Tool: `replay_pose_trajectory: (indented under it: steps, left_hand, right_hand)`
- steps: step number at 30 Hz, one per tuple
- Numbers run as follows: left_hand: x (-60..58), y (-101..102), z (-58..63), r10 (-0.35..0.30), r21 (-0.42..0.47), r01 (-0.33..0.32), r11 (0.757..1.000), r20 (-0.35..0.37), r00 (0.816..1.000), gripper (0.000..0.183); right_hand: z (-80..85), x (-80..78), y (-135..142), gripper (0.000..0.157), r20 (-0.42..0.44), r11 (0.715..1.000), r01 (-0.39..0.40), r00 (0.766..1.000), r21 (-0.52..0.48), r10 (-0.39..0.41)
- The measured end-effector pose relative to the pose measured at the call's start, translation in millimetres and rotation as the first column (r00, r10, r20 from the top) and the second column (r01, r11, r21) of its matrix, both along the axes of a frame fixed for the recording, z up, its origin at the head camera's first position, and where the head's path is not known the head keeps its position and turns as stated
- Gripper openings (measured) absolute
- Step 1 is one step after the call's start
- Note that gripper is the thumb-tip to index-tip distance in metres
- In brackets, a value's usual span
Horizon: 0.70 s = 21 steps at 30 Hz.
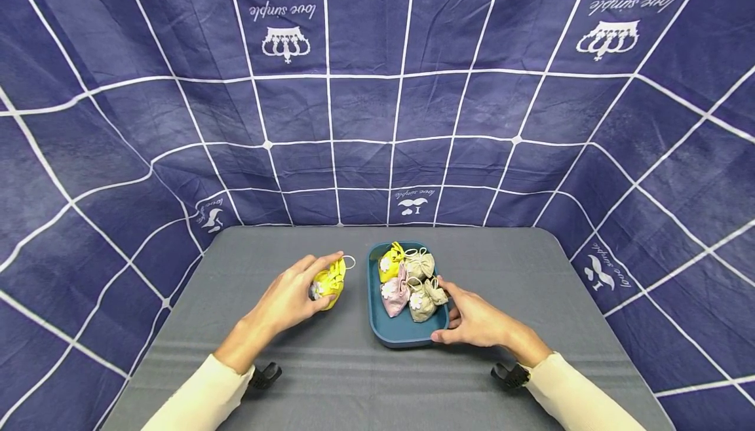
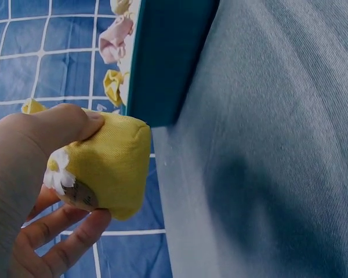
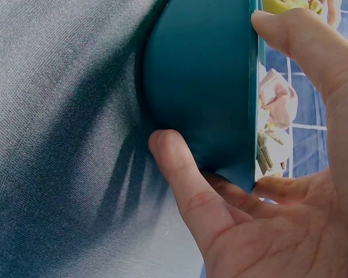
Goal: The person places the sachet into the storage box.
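In the head view my left hand [image 1: 288, 297] grips a yellow drawstring pouch [image 1: 335, 283] left of a blue tray [image 1: 404, 333]. The left wrist view shows this pouch [image 2: 119, 165] raised off the table, thumb on top and fingers beneath, with a white flower and a round brown tag on it. My right hand [image 1: 474, 318] holds the tray's near right corner, thumb at the rim and fingers along the outer wall [image 3: 197, 81]. Inside the tray lie another yellow pouch [image 1: 389, 266], a pink pouch [image 1: 393, 299] and several beige pouches [image 1: 421, 305].
A grey cloth [image 1: 318, 378] covers the table under the tray. Behind it and at both sides hang blue curtains [image 1: 366, 110] with white grid lines. Black bands [image 1: 265, 376] show at both wrists, by cream sleeves [image 1: 203, 392].
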<state>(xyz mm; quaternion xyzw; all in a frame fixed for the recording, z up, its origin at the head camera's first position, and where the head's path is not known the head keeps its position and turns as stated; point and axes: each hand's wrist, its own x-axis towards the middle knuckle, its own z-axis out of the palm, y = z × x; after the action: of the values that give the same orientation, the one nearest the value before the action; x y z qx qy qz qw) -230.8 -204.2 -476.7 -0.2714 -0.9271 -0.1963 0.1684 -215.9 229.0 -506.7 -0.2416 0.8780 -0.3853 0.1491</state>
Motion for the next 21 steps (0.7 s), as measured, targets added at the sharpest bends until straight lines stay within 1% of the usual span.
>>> replay_pose_trajectory:
  steps: [10, 21]
  left_hand:
    - [3.6, 15, 0.7, -0.042, 0.025, 0.043, 0.999, -0.029, 0.999, 0.092]
    - [7.1, 32, 4.7, -0.083, 0.034, 0.086, 0.996, -0.071, 0.994, 0.089]
  right_hand:
    - [-0.3, 1.0, 0, 0.125, -0.004, 1.0, 0.004, 1.0, 0.0, -0.004]
    - [0.1, 1.1, 1, 0.124, 0.002, 1.0, 0.011, 1.0, -0.012, -0.011]
